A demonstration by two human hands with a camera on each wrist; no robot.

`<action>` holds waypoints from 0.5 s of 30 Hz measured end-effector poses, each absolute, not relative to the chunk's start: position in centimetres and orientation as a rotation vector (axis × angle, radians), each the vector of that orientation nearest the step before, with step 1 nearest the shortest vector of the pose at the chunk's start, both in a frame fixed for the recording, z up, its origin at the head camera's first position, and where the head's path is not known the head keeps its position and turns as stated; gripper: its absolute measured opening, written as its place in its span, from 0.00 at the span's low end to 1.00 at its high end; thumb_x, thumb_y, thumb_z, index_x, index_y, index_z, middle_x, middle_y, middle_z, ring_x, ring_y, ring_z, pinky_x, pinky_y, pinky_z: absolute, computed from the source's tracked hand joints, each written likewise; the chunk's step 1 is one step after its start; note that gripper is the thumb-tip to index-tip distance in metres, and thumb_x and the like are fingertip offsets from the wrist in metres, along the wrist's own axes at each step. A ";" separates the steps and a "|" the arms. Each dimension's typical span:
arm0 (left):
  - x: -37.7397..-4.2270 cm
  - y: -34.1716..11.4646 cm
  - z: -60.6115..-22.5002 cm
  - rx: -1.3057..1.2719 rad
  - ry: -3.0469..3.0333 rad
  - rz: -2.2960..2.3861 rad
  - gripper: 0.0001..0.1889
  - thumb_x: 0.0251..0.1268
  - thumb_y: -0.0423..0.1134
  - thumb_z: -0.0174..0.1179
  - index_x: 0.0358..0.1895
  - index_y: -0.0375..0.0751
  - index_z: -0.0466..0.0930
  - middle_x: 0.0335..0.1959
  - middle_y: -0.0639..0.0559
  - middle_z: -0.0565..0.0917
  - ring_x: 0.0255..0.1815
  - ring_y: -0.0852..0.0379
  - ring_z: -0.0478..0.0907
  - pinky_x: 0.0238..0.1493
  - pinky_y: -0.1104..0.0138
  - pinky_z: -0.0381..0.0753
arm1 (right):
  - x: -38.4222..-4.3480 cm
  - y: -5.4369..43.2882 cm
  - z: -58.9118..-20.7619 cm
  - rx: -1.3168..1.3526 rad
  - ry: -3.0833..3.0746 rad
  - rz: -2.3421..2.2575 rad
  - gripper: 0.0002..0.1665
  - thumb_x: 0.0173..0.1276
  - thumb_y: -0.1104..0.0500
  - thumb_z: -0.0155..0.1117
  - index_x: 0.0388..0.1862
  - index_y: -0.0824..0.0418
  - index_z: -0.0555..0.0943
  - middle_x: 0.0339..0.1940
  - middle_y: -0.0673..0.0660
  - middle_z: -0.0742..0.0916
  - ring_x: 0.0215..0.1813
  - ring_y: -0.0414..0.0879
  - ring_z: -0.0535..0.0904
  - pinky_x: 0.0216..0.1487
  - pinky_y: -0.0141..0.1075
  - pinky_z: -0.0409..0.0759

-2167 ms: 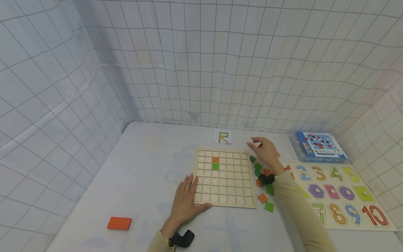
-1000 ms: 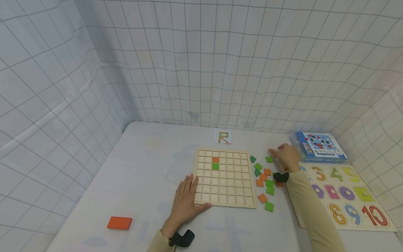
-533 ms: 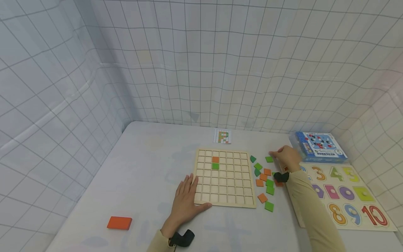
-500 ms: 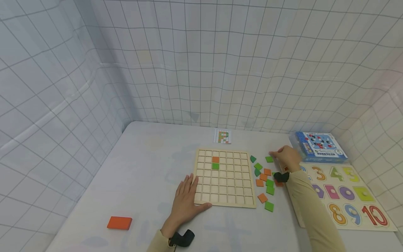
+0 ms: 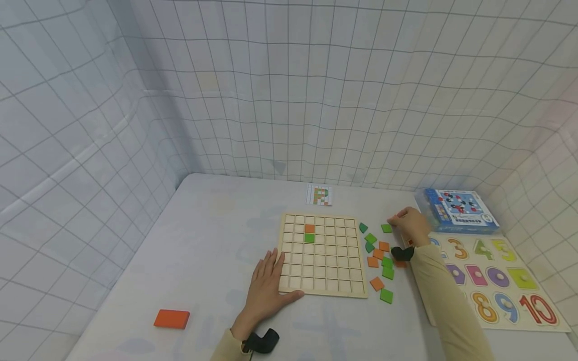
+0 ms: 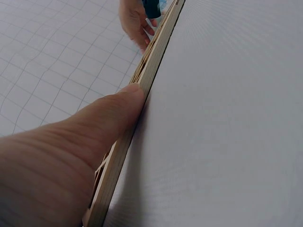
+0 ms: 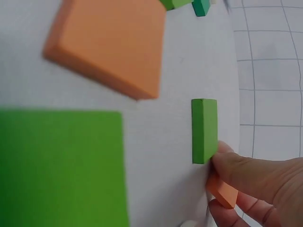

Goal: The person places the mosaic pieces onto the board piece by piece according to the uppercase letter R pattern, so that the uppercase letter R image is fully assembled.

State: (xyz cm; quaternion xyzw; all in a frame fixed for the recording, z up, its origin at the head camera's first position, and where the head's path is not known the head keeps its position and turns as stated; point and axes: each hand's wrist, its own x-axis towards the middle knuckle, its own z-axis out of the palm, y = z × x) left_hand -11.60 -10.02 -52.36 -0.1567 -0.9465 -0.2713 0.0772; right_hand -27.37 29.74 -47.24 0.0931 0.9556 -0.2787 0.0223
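My right hand (image 5: 413, 225) is beyond the board's right side, its thumb and fingers pinching an orange square tile (image 7: 223, 190). The tile is tilted, right beside a green square tile (image 7: 204, 131) on the table. My left hand (image 5: 266, 288) lies with extended fingers at the near left corner of the wooden grid board (image 5: 331, 294). In the left wrist view, its thumb (image 6: 113, 111) rests along the board's edge. One orange square (image 5: 309, 228) sits in the grid with one green square (image 5: 309, 237) directly below it.
Several loose orange and green tiles (image 5: 377, 284) lie right of the board. A small pattern card (image 5: 319, 195) is behind it. Farther right are a number-and-shape puzzle board (image 5: 485, 291) and a blue box (image 5: 460, 210). A red-orange block (image 5: 171, 319) lies front left.
My right hand has moved right, from over the board's far right corner to the orange tile near the box, and now pinches it. My left hand has stayed put.
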 end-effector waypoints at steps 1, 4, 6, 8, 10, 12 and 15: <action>-11.6 -10.0 -52.4 -0.470 -2.837 -0.812 0.53 0.50 0.66 0.62 0.72 0.32 0.55 0.73 0.37 0.53 0.74 0.41 0.45 0.69 0.49 0.45 | -27.3 29.7 -47.3 0.281 2.970 -0.879 0.21 0.62 0.47 0.65 0.37 0.65 0.75 0.32 0.61 0.81 0.30 0.54 0.73 0.28 0.41 0.65; -11.6 -10.0 -52.4 -0.471 -2.845 -0.795 0.54 0.51 0.67 0.62 0.73 0.33 0.54 0.73 0.37 0.53 0.74 0.42 0.44 0.70 0.51 0.43 | -27.0 29.7 -47.4 0.268 3.000 -0.902 0.20 0.62 0.48 0.65 0.36 0.64 0.75 0.31 0.61 0.81 0.29 0.54 0.73 0.27 0.41 0.65; -11.6 -10.0 -52.5 -0.470 -2.849 -0.777 0.54 0.51 0.68 0.61 0.73 0.34 0.54 0.74 0.38 0.52 0.74 0.43 0.43 0.70 0.52 0.42 | -26.9 29.8 -47.5 0.254 3.017 -0.896 0.19 0.62 0.49 0.65 0.36 0.64 0.75 0.31 0.61 0.81 0.28 0.53 0.73 0.27 0.41 0.65; -11.6 -9.9 -52.5 -0.469 -2.845 -0.759 0.54 0.51 0.68 0.61 0.73 0.34 0.54 0.74 0.38 0.52 0.74 0.43 0.43 0.70 0.52 0.42 | -26.8 29.8 -47.5 0.245 3.029 -0.892 0.18 0.62 0.50 0.65 0.36 0.63 0.75 0.31 0.62 0.82 0.28 0.53 0.73 0.26 0.40 0.65; -11.6 -9.9 -52.6 -0.468 -2.840 -0.747 0.54 0.51 0.68 0.60 0.73 0.34 0.54 0.74 0.38 0.52 0.74 0.43 0.44 0.70 0.52 0.42 | -26.7 29.8 -47.5 0.231 3.034 -0.895 0.17 0.63 0.51 0.65 0.37 0.63 0.75 0.32 0.62 0.82 0.27 0.52 0.74 0.24 0.40 0.66; -11.6 -9.8 -52.6 -0.464 -2.833 -0.741 0.54 0.51 0.69 0.60 0.73 0.34 0.54 0.74 0.38 0.53 0.74 0.43 0.44 0.70 0.52 0.42 | -26.8 29.8 -47.5 0.210 3.036 -0.910 0.16 0.63 0.51 0.65 0.38 0.63 0.75 0.33 0.62 0.83 0.25 0.51 0.74 0.22 0.39 0.67; -11.6 -9.8 -52.8 -0.451 -2.826 -0.739 0.54 0.50 0.69 0.60 0.73 0.34 0.55 0.73 0.38 0.53 0.74 0.43 0.45 0.70 0.52 0.43 | -26.9 29.8 -47.5 0.183 3.034 -0.939 0.15 0.64 0.52 0.65 0.38 0.62 0.76 0.33 0.62 0.83 0.24 0.51 0.75 0.18 0.39 0.69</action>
